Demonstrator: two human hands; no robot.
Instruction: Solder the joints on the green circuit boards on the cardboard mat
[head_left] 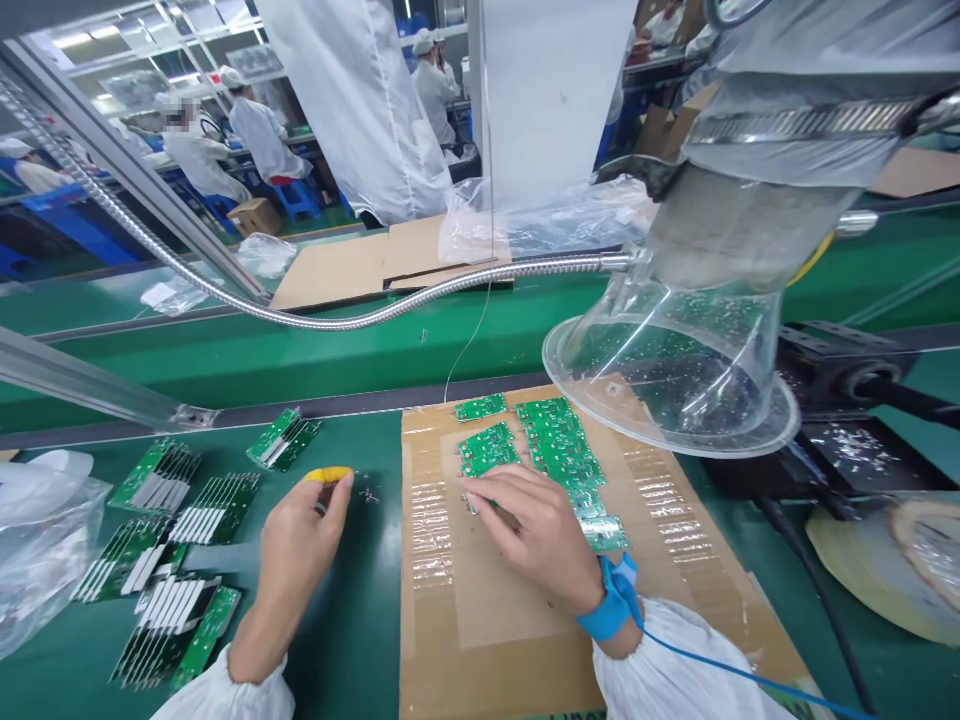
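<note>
My left hand (304, 530) is over the green bench, thumb against an index finger that wears a yellow finger cot (330, 474). Whatever the pinch holds is too small to make out. Just right of its fingertips lies a little heap of tiny metal-legged parts (369, 494). My right hand (529, 525), with a blue wrist strap (611, 600), is closed at the fingertips above the cardboard, close to a green circuit board (487, 449). Any item in those fingers is hidden. More circuit boards (559, 435) lie behind and partly under this hand.
Stacked boards with metal strips (217, 508) stand on the left beside a plastic bag (45, 550). A clear fume hood (675, 370) hangs over the taped cardboard sheet (510, 660). At right are a black device (862, 455) and a tape roll (847, 570). People sit beyond the bench.
</note>
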